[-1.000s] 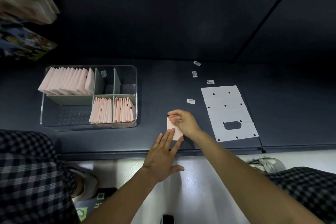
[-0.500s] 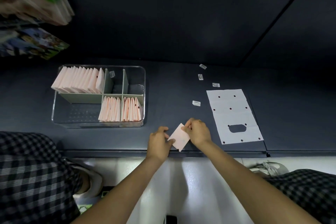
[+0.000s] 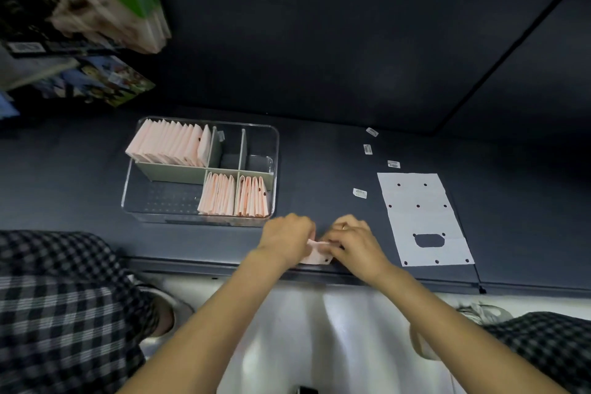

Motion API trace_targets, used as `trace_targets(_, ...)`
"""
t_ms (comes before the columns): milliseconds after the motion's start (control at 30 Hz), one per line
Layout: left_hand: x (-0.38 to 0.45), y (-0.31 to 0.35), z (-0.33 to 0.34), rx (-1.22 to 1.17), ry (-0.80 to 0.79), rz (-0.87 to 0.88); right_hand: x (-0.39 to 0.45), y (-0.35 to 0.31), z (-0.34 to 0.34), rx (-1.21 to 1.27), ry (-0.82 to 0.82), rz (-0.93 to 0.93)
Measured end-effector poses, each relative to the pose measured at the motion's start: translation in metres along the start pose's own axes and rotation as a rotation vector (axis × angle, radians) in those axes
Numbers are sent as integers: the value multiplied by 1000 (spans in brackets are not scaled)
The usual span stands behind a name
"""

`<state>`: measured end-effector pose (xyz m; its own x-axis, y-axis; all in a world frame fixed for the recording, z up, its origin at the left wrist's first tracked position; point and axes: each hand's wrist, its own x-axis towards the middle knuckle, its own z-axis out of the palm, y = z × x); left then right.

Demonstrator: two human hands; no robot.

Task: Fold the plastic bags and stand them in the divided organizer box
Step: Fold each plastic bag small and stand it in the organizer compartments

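Observation:
A small folded pink plastic bag (image 3: 316, 254) lies at the near edge of the dark table, mostly covered by my hands. My left hand (image 3: 286, 238) grips its left side with curled fingers. My right hand (image 3: 353, 241) pinches its right side. The clear divided organizer box (image 3: 275, 150) stands to the left behind my hands. Several folded pink bags (image 3: 169, 145) stand in its back left compartment, and more folded pink bags (image 3: 235, 195) stand in its two front right compartments. A flat white plastic bag (image 3: 419, 217) with a handle hole lies to the right.
Small white labels (image 3: 359, 193) are scattered on the table behind my right hand. Stacked colourful boxes (image 3: 80, 22) stand at the upper left. The table's front edge (image 3: 208, 269) runs just below my hands. Checked trouser legs (image 3: 64, 297) sit at both lower corners.
One second ago my left hand pressed flat on the folded bag. Both hands then lifted it by its sides, and now they have closed together around it near the table edge.

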<state>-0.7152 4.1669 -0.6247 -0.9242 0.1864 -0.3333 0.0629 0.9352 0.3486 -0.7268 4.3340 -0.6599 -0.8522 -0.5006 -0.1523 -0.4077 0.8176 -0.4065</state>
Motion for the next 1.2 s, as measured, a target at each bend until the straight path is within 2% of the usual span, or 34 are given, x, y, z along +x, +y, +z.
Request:
trace_targets(67,-1,-10,-21,45,8,56,2,-14,-5,31,19,22)
trace_targets(167,-4,-32,-36,-57,171,72,12,-32,-11,195,82,159)
trace_targets(267,-5,-55,-32,-82,304,-14,26,-49,-17,698,191,378)
trace_targets(367,-3,-66,-21,20,295,-57,40,-63,-23,1080,240,518)
trace_targets(567,-1,-71,-9,9,426,-120,66,-87,-28,1185,152,570)
trace_targets(700,2,-77,-3,44,423,-115,77,-90,-29,1286,155,630)
trace_targets(800,6,-82,0,112,414,-84,79,-86,-27,1232,157,638)
trace_targets(933,6,-93,6,158,388,-114,81,-84,-21,1020,151,583)
trace_targets(1033,3,-99,6,179,448,-150,89,-87,-15,856,169,525)
trace_targets(1200,3,-102,4,176,535,-184,100,-103,-10,216,178,378)
